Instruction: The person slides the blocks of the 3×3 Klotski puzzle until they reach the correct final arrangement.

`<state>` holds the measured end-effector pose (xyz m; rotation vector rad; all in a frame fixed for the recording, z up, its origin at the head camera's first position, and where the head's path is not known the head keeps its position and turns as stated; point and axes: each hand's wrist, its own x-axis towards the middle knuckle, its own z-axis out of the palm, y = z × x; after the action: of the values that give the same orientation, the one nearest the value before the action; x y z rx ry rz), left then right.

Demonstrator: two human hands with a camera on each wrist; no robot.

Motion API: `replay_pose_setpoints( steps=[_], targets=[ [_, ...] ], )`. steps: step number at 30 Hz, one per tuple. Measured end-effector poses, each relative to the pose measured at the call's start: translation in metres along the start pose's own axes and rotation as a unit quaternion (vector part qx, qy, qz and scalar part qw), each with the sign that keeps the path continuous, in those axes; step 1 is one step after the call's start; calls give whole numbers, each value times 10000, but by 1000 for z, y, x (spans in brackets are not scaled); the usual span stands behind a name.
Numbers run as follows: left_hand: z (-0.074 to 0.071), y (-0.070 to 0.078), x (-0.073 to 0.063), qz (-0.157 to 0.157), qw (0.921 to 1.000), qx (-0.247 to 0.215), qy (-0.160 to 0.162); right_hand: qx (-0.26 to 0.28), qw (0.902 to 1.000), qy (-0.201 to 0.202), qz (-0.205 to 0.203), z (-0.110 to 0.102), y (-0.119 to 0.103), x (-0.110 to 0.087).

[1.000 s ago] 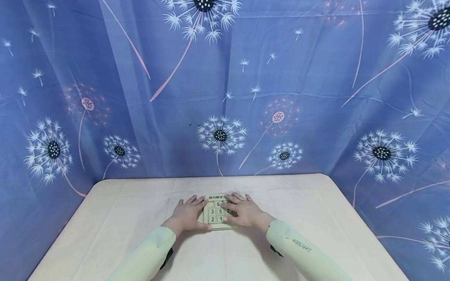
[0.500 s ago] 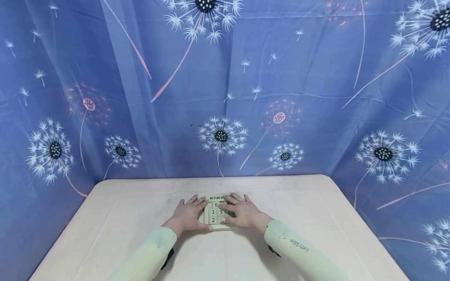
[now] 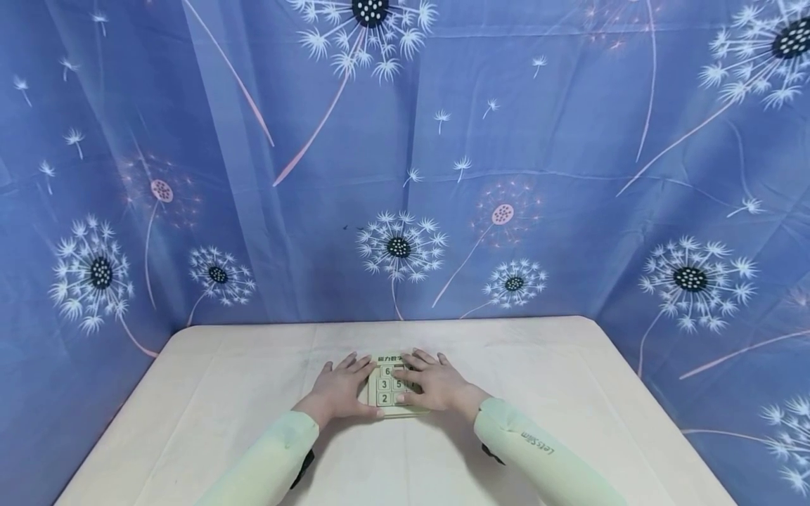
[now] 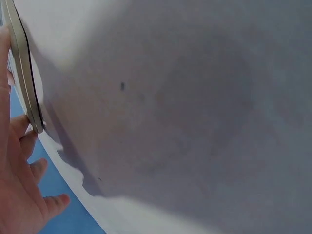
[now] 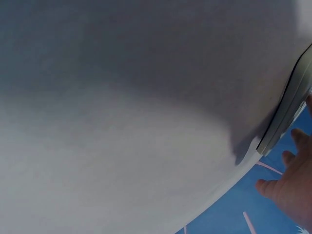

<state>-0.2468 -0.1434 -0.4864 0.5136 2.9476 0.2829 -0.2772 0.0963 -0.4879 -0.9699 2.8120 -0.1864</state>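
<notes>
A pale green sliding number puzzle (image 3: 384, 385) lies on the table in the head view, with dark characters along its top. Tiles 6, 3, 5 and 2 show; the right side is mostly hidden under fingers. My left hand (image 3: 338, 388) holds the board's left side, thumb at the lower edge and fingertips by the upper left. My right hand (image 3: 439, 383) is spread over the right part, its extended index finger and thumb on the tiles. In the left wrist view, fingertips touch the edge of the puzzle (image 4: 25, 68). The right wrist view shows the puzzle's side (image 5: 287, 109) beside spread fingers.
A pale cloth covers the table (image 3: 253, 365). Behind it and along both sides hangs a blue curtain (image 3: 316, 211) with dandelion prints. Light green sleeves (image 3: 268, 457) cover both forearms.
Tile 6 has slid left into the upper left corner, leaving a dark gap to its right. My right hand has shifted slightly left; my left hand stays at the board's edge.
</notes>
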Motion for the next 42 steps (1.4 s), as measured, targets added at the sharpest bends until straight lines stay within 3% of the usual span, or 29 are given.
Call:
replay_pose_setpoints(
  steps=[42],
  targets=[
    [-1, 0, 1, -50, 9999, -4, -112, 12, 9999, -46, -88, -4, -6, 4]
  ],
)
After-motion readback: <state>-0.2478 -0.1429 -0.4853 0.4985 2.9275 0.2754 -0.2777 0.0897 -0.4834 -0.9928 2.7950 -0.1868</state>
